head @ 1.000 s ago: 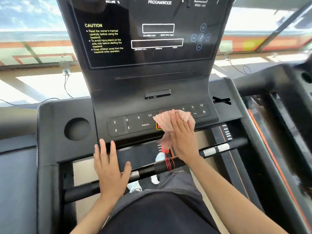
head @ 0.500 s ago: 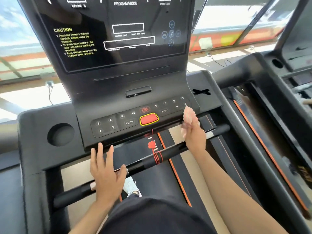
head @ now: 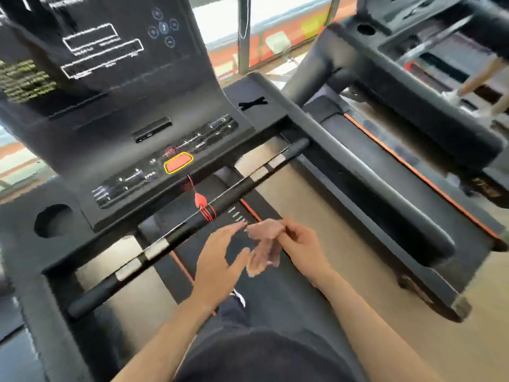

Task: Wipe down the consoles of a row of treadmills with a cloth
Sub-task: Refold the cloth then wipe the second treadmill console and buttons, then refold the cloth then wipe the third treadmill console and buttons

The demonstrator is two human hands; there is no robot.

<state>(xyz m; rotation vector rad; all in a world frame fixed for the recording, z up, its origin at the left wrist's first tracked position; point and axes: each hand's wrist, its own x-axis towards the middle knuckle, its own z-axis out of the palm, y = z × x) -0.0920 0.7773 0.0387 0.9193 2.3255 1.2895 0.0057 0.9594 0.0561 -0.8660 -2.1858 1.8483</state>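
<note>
The black treadmill console (head: 115, 111) fills the upper left, with a key panel and a red stop button (head: 178, 162). A pink cloth (head: 264, 244) hangs in front of me, below the console and above the belt. My right hand (head: 301, 248) pinches its upper edge. My left hand (head: 220, 260) is open beside the cloth, fingers spread and close to its left side; contact is blurred. Both hands are clear of the console and the handlebar (head: 192, 221).
A red safety cord (head: 202, 202) dangles from the console to the handlebar. A round cup holder (head: 53, 220) sits at the left. The neighbouring treadmill (head: 413, 86) stands to the right, past the side rail (head: 358, 172). Another person's leg (head: 482, 78) shows at far right.
My right hand has pulled the cloth off the key panel and down toward me. My left hand has left the handlebar and come up beside the cloth. The view has swung right.
</note>
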